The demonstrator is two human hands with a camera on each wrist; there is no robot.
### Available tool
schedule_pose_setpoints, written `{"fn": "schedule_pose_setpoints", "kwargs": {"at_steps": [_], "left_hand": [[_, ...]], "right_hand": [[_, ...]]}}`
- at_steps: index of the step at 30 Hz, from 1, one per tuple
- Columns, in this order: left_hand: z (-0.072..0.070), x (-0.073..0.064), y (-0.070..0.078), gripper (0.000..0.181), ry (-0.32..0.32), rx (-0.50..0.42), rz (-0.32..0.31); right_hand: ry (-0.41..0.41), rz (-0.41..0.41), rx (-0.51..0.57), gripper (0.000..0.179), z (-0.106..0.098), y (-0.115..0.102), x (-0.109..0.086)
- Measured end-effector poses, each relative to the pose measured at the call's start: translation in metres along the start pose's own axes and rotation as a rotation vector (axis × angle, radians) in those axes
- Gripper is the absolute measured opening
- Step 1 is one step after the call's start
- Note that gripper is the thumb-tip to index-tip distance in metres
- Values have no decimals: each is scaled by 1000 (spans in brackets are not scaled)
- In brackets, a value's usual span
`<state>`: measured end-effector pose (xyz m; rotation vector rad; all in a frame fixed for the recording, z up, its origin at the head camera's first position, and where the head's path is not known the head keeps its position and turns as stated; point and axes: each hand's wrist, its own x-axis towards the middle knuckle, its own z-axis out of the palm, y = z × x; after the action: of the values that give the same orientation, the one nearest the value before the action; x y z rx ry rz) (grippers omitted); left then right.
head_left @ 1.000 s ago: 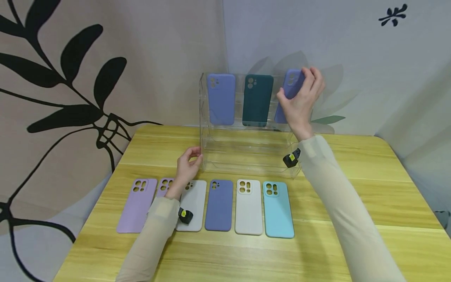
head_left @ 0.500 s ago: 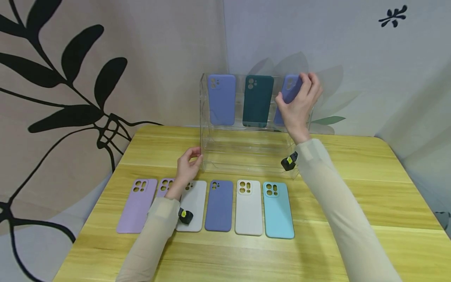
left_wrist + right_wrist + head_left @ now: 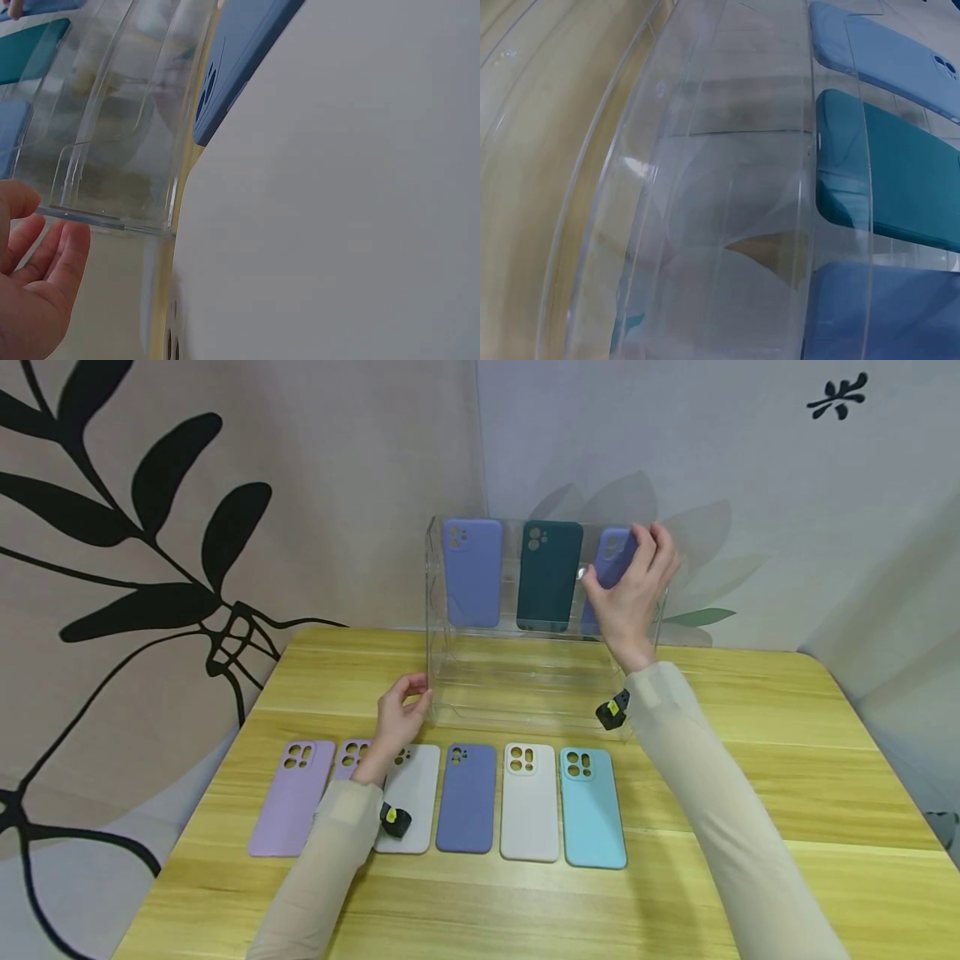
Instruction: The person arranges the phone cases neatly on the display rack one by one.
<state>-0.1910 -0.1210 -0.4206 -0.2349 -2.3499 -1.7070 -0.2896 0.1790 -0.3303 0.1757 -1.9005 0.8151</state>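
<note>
A clear tiered display rack (image 3: 525, 675) stands at the back of the table. My right hand (image 3: 632, 597) grips a violet-blue phone case (image 3: 613, 553) by its two sides, thumb on the left edge and fingers on the right. That case leans at the right end of the top tier, and its lower end shows behind the tier's clear front lip in the right wrist view. To its left on this tier are a dark teal phone case (image 3: 550, 577) and a periwinkle phone case (image 3: 472, 572). My left hand (image 3: 41, 289) pinches the rack's left side panel between thumb and fingers.
In front of the rack lies a row of phone cases: a lilac one (image 3: 291, 802), a second lilac one partly under my left wrist, a white one (image 3: 416, 793), a blue one (image 3: 465, 802), another white one (image 3: 529, 814) and a light-blue one (image 3: 596, 818). A wall stands behind the table.
My right hand has moved slightly down and left, lowering the violet-blue phone case in the top tier. The left hand stays on the rack's side.
</note>
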Motion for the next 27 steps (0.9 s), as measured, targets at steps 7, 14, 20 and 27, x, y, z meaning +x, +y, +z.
{"fn": "schedule_pose_setpoints", "kwargs": {"at_steps": [7, 14, 20, 27], "left_hand": [[0, 0, -1, 24, 1, 8, -3], [-1, -1, 1, 24, 0, -10, -6], [-1, -1, 1, 23, 4, -8, -3], [-1, -1, 0, 24, 5, -11, 11]], "right_hand": [[6, 13, 10, 60, 0, 0, -1], [14, 14, 13, 63, 0, 0, -2], [-10, -2, 45, 64, -5, 1, -1], [-32, -17, 119, 59, -17, 6, -3]]}}
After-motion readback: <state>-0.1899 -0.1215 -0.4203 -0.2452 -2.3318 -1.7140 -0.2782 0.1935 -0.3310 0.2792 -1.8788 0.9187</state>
